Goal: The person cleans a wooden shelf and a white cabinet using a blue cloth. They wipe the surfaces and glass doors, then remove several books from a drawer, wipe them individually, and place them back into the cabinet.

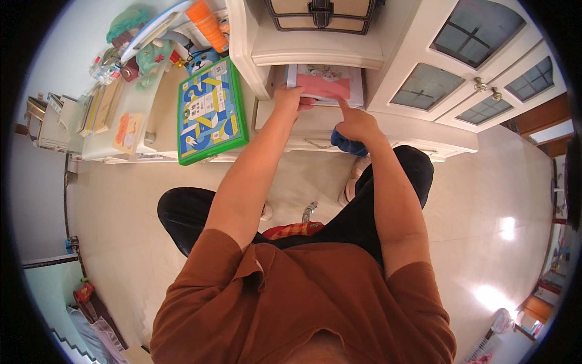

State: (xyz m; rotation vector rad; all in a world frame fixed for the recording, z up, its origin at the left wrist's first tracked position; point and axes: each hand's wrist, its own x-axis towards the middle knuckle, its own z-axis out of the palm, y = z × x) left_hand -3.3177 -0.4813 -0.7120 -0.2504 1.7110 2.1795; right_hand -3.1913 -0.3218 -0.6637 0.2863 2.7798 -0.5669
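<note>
A stack of books or papers with a pink and white cover [325,84] lies in the low open compartment of a white cabinet. At the stack's near left corner is my left hand [291,101], its fingers closed around the edge. My right hand [357,122] is at the near right side, index finger extended onto the pink cover, the other fingers curled around a dark blue cloth [348,143] that hangs below the palm.
A green-edged game box [211,109] lies on the low cabinet to the left, beside plush toys [154,57] and an orange bottle [207,25]. Glass-paned doors [477,32] stand at the right. A black-trimmed box [320,16] occupies the shelf above.
</note>
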